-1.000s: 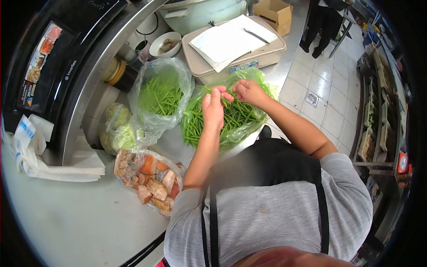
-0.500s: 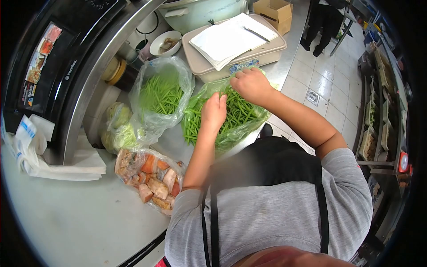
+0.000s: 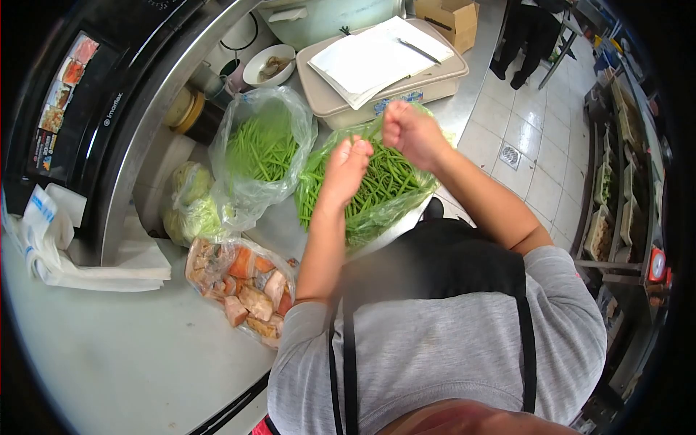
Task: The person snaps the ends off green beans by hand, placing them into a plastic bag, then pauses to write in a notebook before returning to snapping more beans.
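Long green beans (image 3: 378, 185) fill a greenish clear plastic bag (image 3: 377, 230) that lies open on the metal counter. Over its left part is my left hand (image 3: 348, 170), fingers curled into a pinch. My right hand (image 3: 415, 136) is closed like a fist above the bag's far right side, a short gap from the left one. Whatever the fingers hold is hidden or too small to make out. To the left, a second clear bag (image 3: 243, 190) contains more green beans (image 3: 262, 151), some cut shorter.
A bag of meat or fish chunks (image 3: 254, 297) and a wrapped cabbage (image 3: 192, 206) lie left. Behind are a lidded box (image 3: 428, 90) with papers (image 3: 366, 65) and pen, and a bowl (image 3: 268, 67). Another person (image 3: 533, 36) stands far off; shelves (image 3: 616, 174) line the right.
Both hands have risen slightly towards the box. The right hand has turned, its fist now facing left. The bags stay in place.
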`<state>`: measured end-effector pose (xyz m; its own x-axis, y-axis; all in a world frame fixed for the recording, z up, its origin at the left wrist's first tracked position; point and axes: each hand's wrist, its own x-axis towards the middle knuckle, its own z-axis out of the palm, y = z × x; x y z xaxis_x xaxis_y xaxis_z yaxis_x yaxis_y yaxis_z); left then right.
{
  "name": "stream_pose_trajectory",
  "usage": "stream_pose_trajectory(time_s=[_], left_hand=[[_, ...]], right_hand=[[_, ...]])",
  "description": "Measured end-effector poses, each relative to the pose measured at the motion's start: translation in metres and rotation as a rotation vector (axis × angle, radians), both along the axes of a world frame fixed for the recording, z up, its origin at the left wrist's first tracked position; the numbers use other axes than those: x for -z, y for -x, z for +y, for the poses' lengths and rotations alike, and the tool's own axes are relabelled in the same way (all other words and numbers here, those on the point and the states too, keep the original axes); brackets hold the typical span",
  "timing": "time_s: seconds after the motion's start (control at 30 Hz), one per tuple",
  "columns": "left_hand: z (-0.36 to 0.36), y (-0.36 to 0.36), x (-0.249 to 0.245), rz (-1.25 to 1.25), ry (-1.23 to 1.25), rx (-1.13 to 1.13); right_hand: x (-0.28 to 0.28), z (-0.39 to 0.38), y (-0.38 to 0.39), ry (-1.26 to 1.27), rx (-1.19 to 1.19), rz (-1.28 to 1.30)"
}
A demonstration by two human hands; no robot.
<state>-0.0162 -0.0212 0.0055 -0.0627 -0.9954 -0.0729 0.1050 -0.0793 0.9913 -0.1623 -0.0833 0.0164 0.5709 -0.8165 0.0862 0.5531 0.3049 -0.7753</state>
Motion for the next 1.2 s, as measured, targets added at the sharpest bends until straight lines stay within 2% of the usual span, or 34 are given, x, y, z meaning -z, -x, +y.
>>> stream_pose_trajectory(time_s=[0.03,0.13,0.17,0.27,0.4,0.5,0.6,0.67,0.7,0.77,0.8,0.83,0.93,0.97,1.03,1.2], left_hand=[[-0.001,-0.009,0.005,-0.073,-0.003,-0.027],[-0.002,-0.023,0.020,-0.571,0.066,0.020],[-0.001,-0.021,0.016,-0.642,0.074,0.054],[0.003,-0.012,0.010,-0.735,0.130,0.061],[0.004,-0.012,0.010,-0.779,0.175,0.115],[0.004,-0.014,0.013,-0.785,0.199,0.157],[0.003,-0.014,0.027,-0.753,0.279,0.154],[0.003,-0.005,0.032,-0.735,0.294,0.129],[0.001,0.000,0.036,-0.830,0.190,0.104],[-0.005,0.007,0.045,-1.014,-0.022,0.052],[-0.003,0.008,0.048,-1.051,-0.051,0.067],[0.001,0.010,0.051,-1.089,-0.077,0.085],[0.000,0.005,0.072,-1.070,-0.024,0.061],[-0.003,0.002,0.074,-1.030,-0.041,0.053],[-0.005,-0.003,0.077,-0.886,-0.013,-0.007],[-0.007,-0.007,0.053,-0.760,-0.009,-0.032]], right_hand=[[-0.005,-0.005,0.008,-0.010,-0.071,-0.071],[-0.019,-0.009,0.018,0.437,0.015,0.693],[-0.013,-0.009,0.015,0.555,-0.008,0.878],[-0.007,0.002,0.006,1.311,0.328,1.103],[0.005,0.005,-0.004,1.544,0.408,1.171],[0.001,0.005,-0.004,1.524,0.237,1.076],[0.005,0.013,-0.007,1.116,-0.041,0.753],[0.007,0.015,-0.009,0.714,-0.138,0.613],[0.008,0.016,-0.009,0.514,-0.184,0.539],[0.020,0.003,-0.004,0.538,-0.113,0.732],[0.024,-0.002,0.001,0.551,-0.074,0.828],[0.028,-0.004,0.006,0.568,-0.113,1.070],[0.062,-0.002,0.018,0.829,-0.047,1.372],[0.066,0.000,0.020,0.745,-0.067,1.367],[0.074,0.002,0.018,0.823,-0.033,1.319],[0.069,0.004,0.011,1.001,0.044,1.291]])
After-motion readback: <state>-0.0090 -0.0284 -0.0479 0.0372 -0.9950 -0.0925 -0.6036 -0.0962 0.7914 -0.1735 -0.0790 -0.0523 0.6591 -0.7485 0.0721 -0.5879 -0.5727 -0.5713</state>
